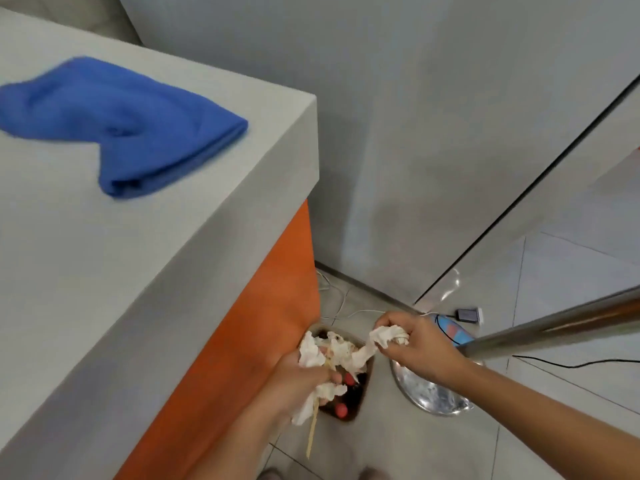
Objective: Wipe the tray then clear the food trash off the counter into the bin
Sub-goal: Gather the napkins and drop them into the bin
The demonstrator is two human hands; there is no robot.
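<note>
Head view: red bits [341,410] are seen in the floor bin [367,379] beside the tabletop [156,237]. Above it, tissues [313,351] and a skewer [312,434] are gripped by the left hand [298,382], a wad [384,336] by the right hand [419,348].

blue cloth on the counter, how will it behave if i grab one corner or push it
The blue cloth would probably go floppy and drape, since it lies in soft folds on the counter. Being thin fabric, it looks light for its size. Pushed, it would likely bunch up rather than slide whole.
</note>
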